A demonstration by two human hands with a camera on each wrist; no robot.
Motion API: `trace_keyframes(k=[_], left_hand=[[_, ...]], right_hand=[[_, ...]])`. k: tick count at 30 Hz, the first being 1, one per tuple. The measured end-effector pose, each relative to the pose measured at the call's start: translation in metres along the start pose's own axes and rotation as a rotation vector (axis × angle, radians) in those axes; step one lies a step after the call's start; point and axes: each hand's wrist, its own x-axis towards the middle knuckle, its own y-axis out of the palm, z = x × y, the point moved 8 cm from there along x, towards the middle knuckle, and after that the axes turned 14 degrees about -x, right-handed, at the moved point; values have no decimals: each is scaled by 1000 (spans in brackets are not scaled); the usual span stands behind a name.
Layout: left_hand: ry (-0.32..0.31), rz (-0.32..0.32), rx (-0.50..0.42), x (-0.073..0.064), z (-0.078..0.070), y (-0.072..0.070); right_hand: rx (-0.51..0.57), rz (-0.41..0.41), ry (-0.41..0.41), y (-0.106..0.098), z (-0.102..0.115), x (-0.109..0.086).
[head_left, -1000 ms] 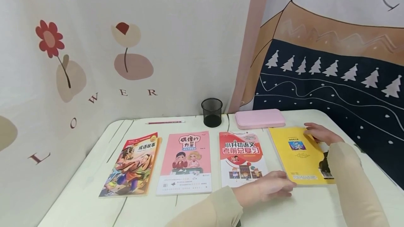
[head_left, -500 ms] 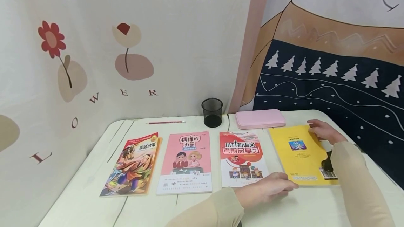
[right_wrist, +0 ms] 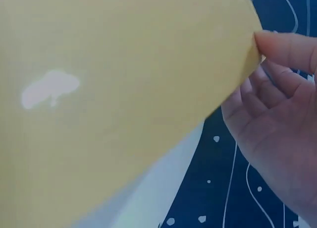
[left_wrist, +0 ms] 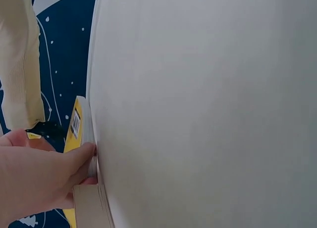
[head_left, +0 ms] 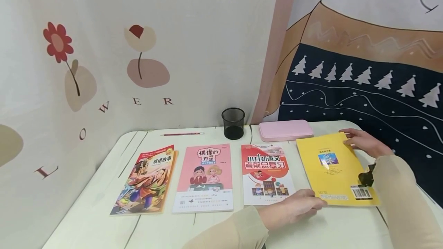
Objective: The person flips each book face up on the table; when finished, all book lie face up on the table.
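Observation:
A yellow book (head_left: 332, 174) lies back cover up at the right of the table, its upper right corner lifted. My right hand (head_left: 367, 143) pinches that corner; in the right wrist view the thumb (right_wrist: 285, 47) is on the yellow cover and the other fingers are beneath it. At the lower left corner, my left hand (head_left: 294, 206) touches the book with fairly straight fingers. In the left wrist view, its fingertips (left_wrist: 88, 148) rest against the page edges. A red-and-white book (head_left: 264, 172) lies left of the yellow one, its lower right corner behind my left hand.
Further left lie a pink book (head_left: 204, 176) and a colourful storybook (head_left: 145, 181). Along the back are a red pencil (head_left: 183, 134), a black mesh pen holder (head_left: 233, 124) and a pink pencil case (head_left: 285, 130). Printed curtains (head_left: 194, 49) hang behind the table.
My right hand has moved right, taking hold of the yellow book's upper right corner and raising it. The book has shifted slightly right, and its barcode shows. My left hand has barely moved.

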Motion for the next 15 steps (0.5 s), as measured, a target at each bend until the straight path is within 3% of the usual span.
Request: trace_keyframes(k=[5,7,15], left_hand=[[31,-34,-38,2,-1,2],[40,-54,-59,2,-1,2],[48,-57,-133,0,-2,6]], right_hand=[[73,-22,-89,-10,4,-14],[148,-29,-139,-13,4,-17],[679,44,-344,-24,11,-32]])
